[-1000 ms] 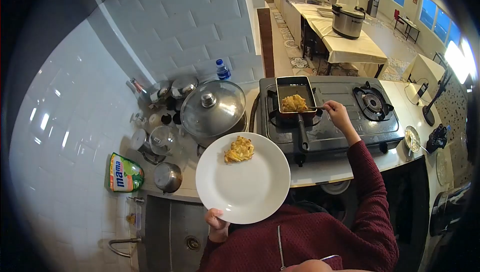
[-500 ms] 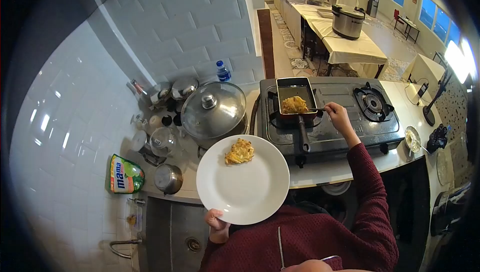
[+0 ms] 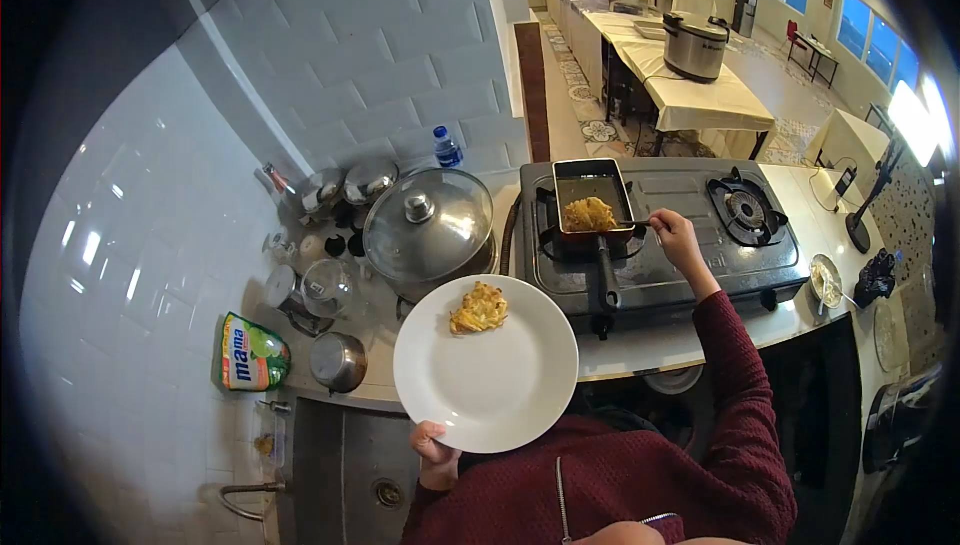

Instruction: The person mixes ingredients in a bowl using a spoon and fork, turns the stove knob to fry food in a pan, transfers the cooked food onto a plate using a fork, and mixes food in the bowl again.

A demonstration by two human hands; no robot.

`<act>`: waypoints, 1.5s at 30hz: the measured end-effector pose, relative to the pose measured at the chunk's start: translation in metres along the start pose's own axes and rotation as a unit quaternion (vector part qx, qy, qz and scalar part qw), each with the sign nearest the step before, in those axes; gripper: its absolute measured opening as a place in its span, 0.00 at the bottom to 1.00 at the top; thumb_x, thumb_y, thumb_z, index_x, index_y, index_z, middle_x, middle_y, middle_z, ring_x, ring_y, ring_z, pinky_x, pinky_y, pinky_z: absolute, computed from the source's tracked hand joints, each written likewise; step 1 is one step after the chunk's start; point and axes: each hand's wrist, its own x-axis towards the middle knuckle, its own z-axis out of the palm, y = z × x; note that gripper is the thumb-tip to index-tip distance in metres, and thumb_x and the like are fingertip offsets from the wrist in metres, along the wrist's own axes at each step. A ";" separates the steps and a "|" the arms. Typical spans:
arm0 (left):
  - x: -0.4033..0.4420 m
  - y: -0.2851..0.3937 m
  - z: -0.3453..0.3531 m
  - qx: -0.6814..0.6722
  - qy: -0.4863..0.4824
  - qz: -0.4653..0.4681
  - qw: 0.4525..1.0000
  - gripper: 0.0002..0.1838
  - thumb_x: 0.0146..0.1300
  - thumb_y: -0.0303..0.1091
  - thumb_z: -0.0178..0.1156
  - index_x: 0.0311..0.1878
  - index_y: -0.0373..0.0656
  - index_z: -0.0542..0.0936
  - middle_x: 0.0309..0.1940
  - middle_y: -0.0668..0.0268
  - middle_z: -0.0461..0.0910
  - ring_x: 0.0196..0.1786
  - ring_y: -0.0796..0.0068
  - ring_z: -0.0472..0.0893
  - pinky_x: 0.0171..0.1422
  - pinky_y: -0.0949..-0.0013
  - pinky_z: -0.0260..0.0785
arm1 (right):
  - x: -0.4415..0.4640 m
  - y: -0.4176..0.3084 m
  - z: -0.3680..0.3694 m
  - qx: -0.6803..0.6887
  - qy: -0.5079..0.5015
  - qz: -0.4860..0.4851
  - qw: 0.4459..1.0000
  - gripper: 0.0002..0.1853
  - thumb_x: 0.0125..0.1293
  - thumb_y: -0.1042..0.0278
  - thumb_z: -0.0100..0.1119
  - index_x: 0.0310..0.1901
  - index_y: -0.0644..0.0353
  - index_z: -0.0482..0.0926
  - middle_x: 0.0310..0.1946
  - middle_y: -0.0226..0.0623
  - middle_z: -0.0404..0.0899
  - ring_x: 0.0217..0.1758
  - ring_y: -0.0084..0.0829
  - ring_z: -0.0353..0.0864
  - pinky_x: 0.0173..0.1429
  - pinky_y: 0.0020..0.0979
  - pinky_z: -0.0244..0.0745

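Note:
My left hand [image 3: 435,443] grips the lower left rim of a white plate [image 3: 490,385], thumb on top. One golden fried fritter [image 3: 479,308] lies near the plate's upper edge. My right hand [image 3: 673,230] is closed round the handle of a dark utensil [image 3: 634,223]. The utensil's far end meets a second fritter [image 3: 589,214] at the near side of a rectangular pan [image 3: 590,185]. That pan stands on the left burner of the gas stove [image 3: 680,185], its black handle pointing toward me.
Left of the stove stands a large pot with a glass lid [image 3: 428,225], with a blue-capped bottle [image 3: 447,148] behind. A small metal pot [image 3: 338,361] and a green pouch [image 3: 253,353] are at the left, above the sink [image 3: 345,455]. A bowl [image 3: 826,283] sits at the right.
The view has tilted slightly, shifting the counter a little downward. Both hands keep their holds, and the fritter stays at the near side of the pan.

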 end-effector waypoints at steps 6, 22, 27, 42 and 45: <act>0.001 0.001 -0.020 -0.025 -0.061 -0.025 0.998 0.30 0.36 0.28 0.45 0.50 0.32 0.67 0.42 0.57 0.72 0.44 0.63 0.74 0.50 0.65 0.69 | 0.001 0.003 0.002 -0.003 0.001 0.010 1.000 0.08 0.59 0.68 0.54 0.35 0.64 0.76 0.27 0.44 0.77 0.30 0.39 0.77 0.36 0.31 0.68; 0.000 0.001 -0.006 -0.040 -0.041 -0.007 0.998 0.34 0.35 0.27 0.45 0.55 0.33 0.64 0.46 0.56 0.70 0.48 0.60 0.73 0.54 0.62 0.68 | 0.001 0.003 0.001 -0.001 -0.001 0.007 1.000 0.08 0.59 0.68 0.54 0.35 0.64 0.77 0.25 0.44 0.77 0.28 0.37 0.76 0.35 0.31 0.68; 0.000 0.002 -0.007 -0.046 -0.053 -0.017 0.997 0.35 0.34 0.27 0.45 0.55 0.33 0.63 0.47 0.56 0.70 0.49 0.59 0.73 0.54 0.62 0.67 | 0.002 0.007 0.003 0.001 0.009 -0.016 1.000 0.08 0.59 0.68 0.54 0.35 0.64 0.76 0.26 0.44 0.77 0.29 0.36 0.76 0.35 0.30 0.68; 0.001 0.001 -0.018 -0.058 -0.067 -0.019 0.996 0.35 0.34 0.27 0.45 0.55 0.32 0.63 0.46 0.55 0.70 0.49 0.57 0.73 0.54 0.61 0.68 | 0.001 0.000 0.001 -0.001 0.009 -0.006 1.000 0.08 0.58 0.69 0.54 0.35 0.64 0.76 0.26 0.45 0.77 0.29 0.38 0.76 0.35 0.31 0.68; 0.002 0.000 -0.031 -0.066 -0.074 -0.021 0.995 0.35 0.34 0.27 0.45 0.54 0.32 0.64 0.45 0.55 0.71 0.47 0.58 0.74 0.52 0.62 0.69 | 0.000 -0.005 -0.002 -0.003 -0.010 0.023 1.000 0.08 0.59 0.69 0.54 0.35 0.64 0.76 0.26 0.46 0.77 0.31 0.40 0.77 0.36 0.32 0.69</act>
